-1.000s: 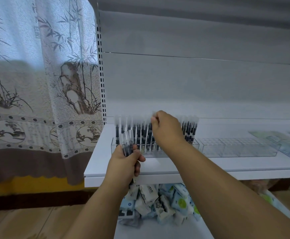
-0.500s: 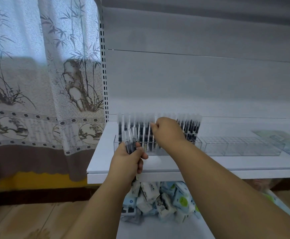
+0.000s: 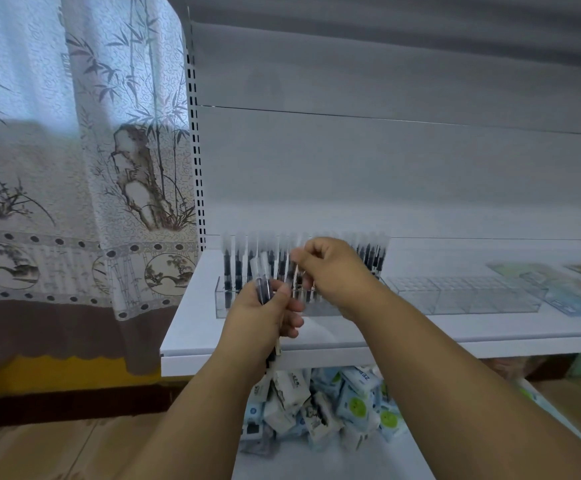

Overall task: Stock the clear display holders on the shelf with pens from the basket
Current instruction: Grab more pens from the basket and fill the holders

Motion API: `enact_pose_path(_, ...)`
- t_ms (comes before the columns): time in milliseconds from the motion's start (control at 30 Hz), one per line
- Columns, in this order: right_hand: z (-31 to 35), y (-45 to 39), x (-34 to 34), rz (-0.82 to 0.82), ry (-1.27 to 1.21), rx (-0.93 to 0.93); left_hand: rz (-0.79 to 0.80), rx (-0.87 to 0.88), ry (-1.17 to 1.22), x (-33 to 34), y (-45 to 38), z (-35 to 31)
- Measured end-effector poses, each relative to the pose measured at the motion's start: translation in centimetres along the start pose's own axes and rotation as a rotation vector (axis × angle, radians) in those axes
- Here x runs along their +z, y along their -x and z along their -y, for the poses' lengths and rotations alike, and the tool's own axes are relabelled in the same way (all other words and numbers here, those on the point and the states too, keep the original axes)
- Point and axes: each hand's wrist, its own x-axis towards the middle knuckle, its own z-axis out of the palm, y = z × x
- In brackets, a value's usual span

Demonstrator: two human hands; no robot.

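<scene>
Left hand [image 3: 258,318] round pens [image 3: 261,275] (upright)

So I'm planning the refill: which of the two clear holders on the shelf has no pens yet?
The right clear holder, beside the printed sheets; the left clear holder behind the hands is lined with upright pens.

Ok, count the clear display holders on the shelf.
2: the left holder, packed with pens, behind the hands; the empty holder to its right. None seem hidden.
</scene>
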Motion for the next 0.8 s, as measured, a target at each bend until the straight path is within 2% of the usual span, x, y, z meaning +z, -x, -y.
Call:
enact_pose_path(133,0.1,-1.1,-1.0,-0.392,-0.025,-0.111,-0.057,-0.037,0.066,-0.3,-0.3,0.1)
enact_pose_path(200,-0.2,-1.3,-0.9,-0.461,0.046,-0.164,-0.070,-0.036,0.051,-0.4,-0.4,0.3)
enact_pose_path(333,-1.1,-1.8,0.0,-0.414,0.240,-0.201,-0.077,-0.010,0.023,-0.5,-0.3,0.5)
enact_pose_path(600,-0.3,-2.7,0.2,-0.374,0.419,-0.201,-0.104,-0.005,-0.025,-0.9,-0.4,1.0)
enact_pose_path(700,0.1,-3.1,0.1,-0.364,0.559,-0.162,-0.102,-0.002,-0.043,-0.8,-0.4,1.1)
enact_pose_path(800,-0.7,-3.3,0.7,-0.274,0.629,-0.064,-0.106,0.005,-0.062,-0.8,-0.4,1.2)
